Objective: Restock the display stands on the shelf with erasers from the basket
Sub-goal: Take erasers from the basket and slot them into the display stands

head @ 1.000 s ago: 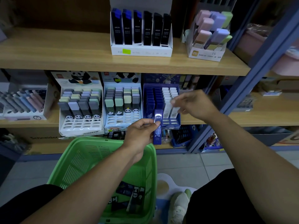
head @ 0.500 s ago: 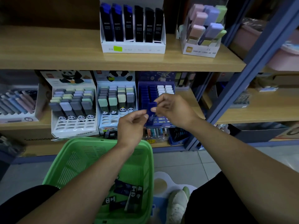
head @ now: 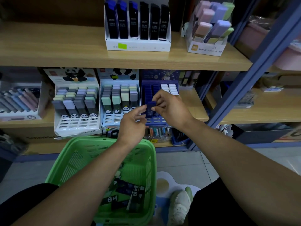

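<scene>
A dark blue eraser (head: 150, 108) is held upright in front of the blue display stand (head: 147, 91), on the lower shelf (head: 192, 111). It is pinched by the right hand (head: 171, 108), thumb below and forefinger above, the remaining fingers loosely curled. The left hand (head: 132, 123) is positioned just left of the eraser, its thumb and forefinger nearly touching the eraser's lower edge; whether contact is made cannot be told, and nothing else is held by it. Behind the eraser, the left columns of the blue display stand are seen filled with blue erasers, and white erasers (head: 169, 88) are seen in its right columns. Left of the blue display stand, two white panda display stands are placed side by side: the nearer (head: 104, 123) with pastel and grey erasers, the farther (head: 57, 128) likewise stocked, each with bare slots in the front rows. Below the blue display stand, a green basket (head: 146, 160) is seen near the floor, with dark panda-printed erasers (head: 128, 193) lying loose in its bottom. Above the blue display stand, on the upper shelf (head: 65, 56), a white box of dark lead cases (head: 138, 46) is placed.
</scene>
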`<act>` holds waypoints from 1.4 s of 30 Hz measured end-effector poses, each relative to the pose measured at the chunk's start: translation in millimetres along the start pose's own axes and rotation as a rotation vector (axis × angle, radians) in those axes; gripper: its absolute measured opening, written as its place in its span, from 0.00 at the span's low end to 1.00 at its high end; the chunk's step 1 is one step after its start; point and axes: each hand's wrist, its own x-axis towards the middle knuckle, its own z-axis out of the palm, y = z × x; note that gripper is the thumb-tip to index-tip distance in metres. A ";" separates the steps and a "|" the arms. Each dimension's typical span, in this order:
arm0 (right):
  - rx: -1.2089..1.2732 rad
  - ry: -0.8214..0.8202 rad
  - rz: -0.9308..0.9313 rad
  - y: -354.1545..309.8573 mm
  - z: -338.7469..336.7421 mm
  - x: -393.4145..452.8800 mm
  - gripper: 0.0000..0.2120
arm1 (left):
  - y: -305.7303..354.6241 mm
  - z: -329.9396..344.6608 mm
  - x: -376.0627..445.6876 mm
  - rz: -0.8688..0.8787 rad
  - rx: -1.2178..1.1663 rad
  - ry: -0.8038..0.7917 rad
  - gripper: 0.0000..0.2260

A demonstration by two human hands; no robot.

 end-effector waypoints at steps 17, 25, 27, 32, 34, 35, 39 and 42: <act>-0.021 0.042 0.085 8.6 5.1 6.4 0.08 | 4.9 -3.3 -14.7 0.158 0.390 -0.131 0.34; -0.019 0.135 0.102 8.6 3.6 4.2 0.04 | 11.9 -4.1 -9.9 0.129 0.502 -0.124 0.34; -0.034 0.140 0.117 11.1 6.4 5.6 0.03 | 13.1 -2.9 -9.0 0.119 0.550 -0.124 0.34; -0.061 0.125 0.144 11.0 11.9 7.3 0.03 | 10.2 -3.6 -5.2 0.105 0.588 -0.128 0.32; -0.060 0.129 0.153 9.6 11.3 7.5 0.04 | 9.0 -4.6 -3.4 0.111 0.571 -0.130 0.32; -0.055 0.127 0.157 8.8 10.4 7.5 0.05 | 8.6 -4.7 -2.8 0.110 0.564 -0.131 0.32; -0.054 0.110 0.167 5.4 7.5 5.3 0.06 | 7.4 -6.0 0.9 0.067 0.528 -0.151 0.33; -0.047 0.125 0.201 0.7 0.6 8.0 0.08 | 12.4 -7.0 -4.0 0.087 0.485 -0.172 0.34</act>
